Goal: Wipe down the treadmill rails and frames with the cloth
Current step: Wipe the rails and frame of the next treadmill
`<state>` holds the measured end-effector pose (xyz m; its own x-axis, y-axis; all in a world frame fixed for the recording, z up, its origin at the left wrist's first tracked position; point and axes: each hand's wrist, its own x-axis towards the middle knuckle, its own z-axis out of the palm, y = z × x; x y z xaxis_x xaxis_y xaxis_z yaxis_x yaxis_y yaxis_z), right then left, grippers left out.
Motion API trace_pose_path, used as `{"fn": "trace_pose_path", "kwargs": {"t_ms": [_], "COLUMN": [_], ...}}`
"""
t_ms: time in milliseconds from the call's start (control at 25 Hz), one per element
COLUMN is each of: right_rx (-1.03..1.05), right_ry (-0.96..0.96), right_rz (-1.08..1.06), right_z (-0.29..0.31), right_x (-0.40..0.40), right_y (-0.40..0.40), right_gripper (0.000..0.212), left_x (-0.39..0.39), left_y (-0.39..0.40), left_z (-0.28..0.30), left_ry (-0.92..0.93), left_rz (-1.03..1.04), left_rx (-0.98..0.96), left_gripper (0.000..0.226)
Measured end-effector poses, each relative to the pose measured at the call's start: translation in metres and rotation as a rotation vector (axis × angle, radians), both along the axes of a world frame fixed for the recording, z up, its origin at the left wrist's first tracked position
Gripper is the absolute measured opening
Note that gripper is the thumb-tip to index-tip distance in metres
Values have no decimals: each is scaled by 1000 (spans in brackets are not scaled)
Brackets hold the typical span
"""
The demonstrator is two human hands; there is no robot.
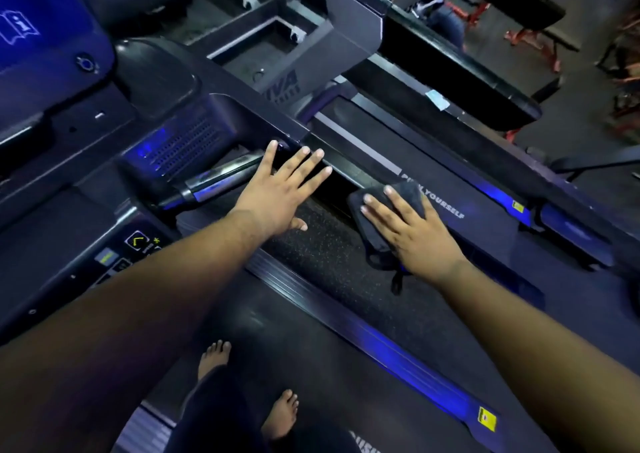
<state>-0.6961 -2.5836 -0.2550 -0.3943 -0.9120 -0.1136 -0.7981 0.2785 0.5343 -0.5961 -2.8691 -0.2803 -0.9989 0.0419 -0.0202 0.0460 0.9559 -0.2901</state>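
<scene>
My right hand (414,231) flat on cloth (379,210), fingers straight, pressing it on rail (349,172); left hand (282,189) open on rail.

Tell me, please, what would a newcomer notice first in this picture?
Two bare forearms reach across the middle. The right hand presses a dark cloth flat on the handrail, while the left hand rests open beside it. Blue light glows along the side rail below.
</scene>
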Motion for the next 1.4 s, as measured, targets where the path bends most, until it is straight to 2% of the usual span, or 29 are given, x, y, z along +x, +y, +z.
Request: {"fn": "trace_pose_path", "kwargs": {"t_ms": [120,320,440,560,640,800,880,1040,1160,1280,1400], "right_rx": [39,36,89,228,257,157,96,-105,-228,-253,-295], "right_ry": [-51,-39,-26,-8,25,53,4,-171,-334,-421,-446], "right_rz": [9,-10,-32,63,111,57,-10,-201,-432,-409,-457], "right_z": [13,10,7,15,20,12,5,15,30,31,29], "right_x": [1,-3,-2,2,-4,-2,0,11,4,-3,-6], "right_y": [5,-113,-95,-58,-87,-168,-155,-79,-119,-191,-172], "right_gripper": [80,85,79,72,70,71,73,85,90,90,107], "left_x": [8,8,8,14,16,14,15,14,7,0,-7], "left_y": [-13,-26,-30,-47,-55,-53,-55,-52,-50,-53,-53], "left_z": [6,10,15,28,32,32,30,34,39,35,36], "left_ry": [-28,-126,-141,-130,-147,-142,-153,-163,-157,-119,-109], "left_rz": [57,105,117,179,203,197,191,182,159,201,182], "left_rx": [0,-68,-114,-59,-17,48,68,133,167,235,305], "left_gripper": [114,118,119,120,122,119,117,116,117,118,120]}}
